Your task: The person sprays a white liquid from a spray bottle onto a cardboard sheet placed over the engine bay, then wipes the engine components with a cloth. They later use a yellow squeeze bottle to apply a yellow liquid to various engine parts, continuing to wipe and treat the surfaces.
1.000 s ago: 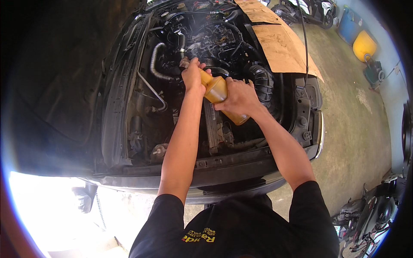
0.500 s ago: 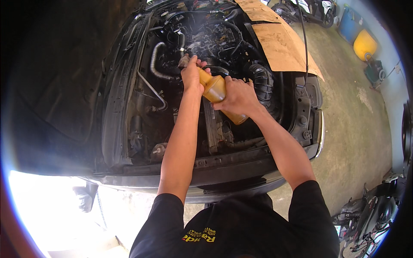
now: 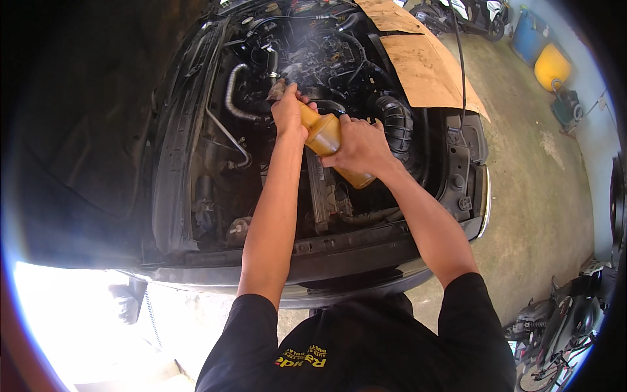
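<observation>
Over the open engine bay (image 3: 287, 183) I hold an amber plastic bottle (image 3: 324, 135), tilted with its narrow end up and away to the left. My right hand (image 3: 362, 145) is wrapped round its wide body, whose base shows below the palm. Closed round the narrow end is my left hand (image 3: 289, 116). A greyish-brown piece, perhaps a rag (image 3: 277, 90), shows just beyond the left fingers; I cannot tell whether they hold it. The bottle's tip is hidden. Pale haze hangs over the engine (image 3: 320, 55) beyond my hands.
Cardboard sheets (image 3: 428, 72) cover the right fender beside a thin upright rod (image 3: 463, 65). A ribbed black air hose (image 3: 395, 124) lies right of my right hand, a silver corrugated pipe (image 3: 234, 95) to the left. Motorcycles (image 3: 555, 326) and a yellow drum (image 3: 552, 67) stand on the right.
Both hands and the bottle keep almost the same place and tilt. The whole view has shifted very slightly, and the haze over the engine has changed a little.
</observation>
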Tool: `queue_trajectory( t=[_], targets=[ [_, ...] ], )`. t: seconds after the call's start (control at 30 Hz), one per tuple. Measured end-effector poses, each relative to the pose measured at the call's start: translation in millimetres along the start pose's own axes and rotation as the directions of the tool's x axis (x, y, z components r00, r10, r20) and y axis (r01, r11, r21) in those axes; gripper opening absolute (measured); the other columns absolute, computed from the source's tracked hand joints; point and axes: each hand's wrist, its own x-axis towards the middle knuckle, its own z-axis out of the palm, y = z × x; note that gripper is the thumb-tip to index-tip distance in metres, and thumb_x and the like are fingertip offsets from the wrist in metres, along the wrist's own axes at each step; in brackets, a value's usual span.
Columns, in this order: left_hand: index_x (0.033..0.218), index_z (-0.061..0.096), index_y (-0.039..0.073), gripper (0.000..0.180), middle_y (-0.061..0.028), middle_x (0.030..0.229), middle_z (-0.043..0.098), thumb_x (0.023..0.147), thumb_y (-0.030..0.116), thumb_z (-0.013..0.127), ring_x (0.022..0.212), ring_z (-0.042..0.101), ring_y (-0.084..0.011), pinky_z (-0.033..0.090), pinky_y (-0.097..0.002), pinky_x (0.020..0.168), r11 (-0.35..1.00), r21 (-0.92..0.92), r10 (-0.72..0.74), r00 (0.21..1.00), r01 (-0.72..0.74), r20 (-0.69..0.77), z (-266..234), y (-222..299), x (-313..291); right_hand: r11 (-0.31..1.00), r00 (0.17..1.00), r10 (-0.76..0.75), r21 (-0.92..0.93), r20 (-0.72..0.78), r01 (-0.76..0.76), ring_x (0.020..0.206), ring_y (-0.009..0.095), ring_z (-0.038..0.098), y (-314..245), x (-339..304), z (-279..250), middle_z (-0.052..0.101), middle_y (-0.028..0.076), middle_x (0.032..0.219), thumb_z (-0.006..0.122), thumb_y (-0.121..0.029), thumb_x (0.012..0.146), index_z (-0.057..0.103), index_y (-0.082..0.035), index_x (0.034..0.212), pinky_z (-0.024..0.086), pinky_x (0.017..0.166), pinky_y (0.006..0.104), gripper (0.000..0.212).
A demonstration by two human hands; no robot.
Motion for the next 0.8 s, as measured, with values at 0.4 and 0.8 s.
queue_trajectory(
  t=[0.4,0.8],
  targets=[
    [0.107,0.065,0.008,0.028,-0.0121,0.091,0.075,0.112,0.033,0.076,0.067,0.069,-0.0267,0.057,-0.0446,0.062,1.0,-0.008,-0.021,1.0,0.02,-0.012,0.0,0.6,-1.2,1.0,1.0,0.01,0.009,0.009,-0.01,0.136,0.042,0.072,-1.4,0.9,2.3,0.078,0.025,0.136,0.098,-0.057,0.078,0.067,0.0,0.138,0.048,0.119,0.0662,0.089],
    [0.112,0.067,0.007,0.027,-0.015,0.103,0.079,0.115,0.033,0.074,0.076,0.072,-0.0287,0.06,-0.0464,0.069,0.999,0.031,0.037,0.997,-0.04,0.073,-3.9,-0.1,-1.1,1.0,1.0,0.024,0.015,0.014,-0.024,0.134,0.042,0.073,-0.2,1.3,2.5,0.078,0.026,0.136,0.099,-0.058,0.078,0.066,0.001,0.138,0.049,0.117,0.0644,0.09]
  ],
)
